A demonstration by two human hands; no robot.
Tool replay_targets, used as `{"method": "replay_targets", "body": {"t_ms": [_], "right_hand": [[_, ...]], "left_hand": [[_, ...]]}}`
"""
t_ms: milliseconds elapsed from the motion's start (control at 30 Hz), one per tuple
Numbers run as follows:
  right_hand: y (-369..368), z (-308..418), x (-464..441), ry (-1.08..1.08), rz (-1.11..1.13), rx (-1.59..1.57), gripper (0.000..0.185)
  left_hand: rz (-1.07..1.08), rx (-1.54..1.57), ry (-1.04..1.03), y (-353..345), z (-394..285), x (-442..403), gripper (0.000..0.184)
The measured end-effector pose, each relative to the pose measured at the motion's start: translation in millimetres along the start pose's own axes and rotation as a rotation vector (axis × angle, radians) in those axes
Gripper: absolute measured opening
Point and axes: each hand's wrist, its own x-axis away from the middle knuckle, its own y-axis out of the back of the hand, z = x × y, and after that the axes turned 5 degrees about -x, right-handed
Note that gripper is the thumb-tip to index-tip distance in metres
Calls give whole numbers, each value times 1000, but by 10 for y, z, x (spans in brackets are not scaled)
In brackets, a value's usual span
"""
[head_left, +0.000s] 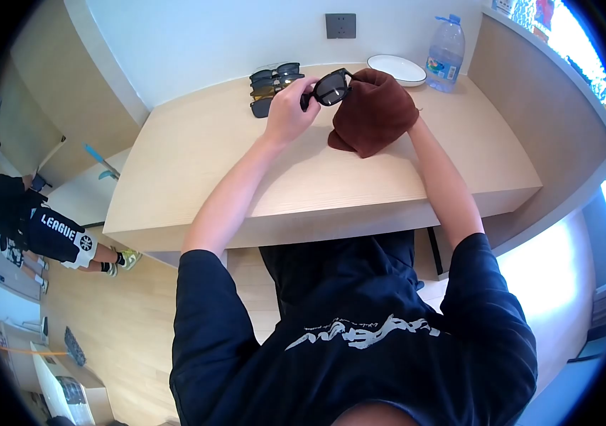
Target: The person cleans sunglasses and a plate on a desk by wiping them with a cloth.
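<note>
My left hand grips a pair of black sunglasses above the desk, its fingers closed at one side of the frame. A dark brown cloth covers my right hand, whose fingers are hidden beneath it; the cloth touches the far side of the sunglasses. Behind my left hand, several other pairs of glasses lie in a column on the desk, dark ones and one with yellowish lenses.
On the wooden desk, a white plate and a large water bottle stand at the back right. A raised panel borders the right side. Two people, one in black, are at the far left.
</note>
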Motion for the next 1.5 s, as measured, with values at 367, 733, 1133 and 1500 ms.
{"method": "replay_targets", "body": {"t_ms": [367,733,1133,1500], "right_hand": [[43,598,428,874,211,1117,14],[182,388,372,924,236,1317,19],[618,-173,166,222,195,125,30],[402,-116,92,-75,32,-110,30]], "left_hand": [[86,-99,-94,-33,-172,26,35],[11,-151,-312,53,-233,-27,36],[-80,-51,-132,37,-133,-5,24],[79,200,239,-63,-120,88,15]]}}
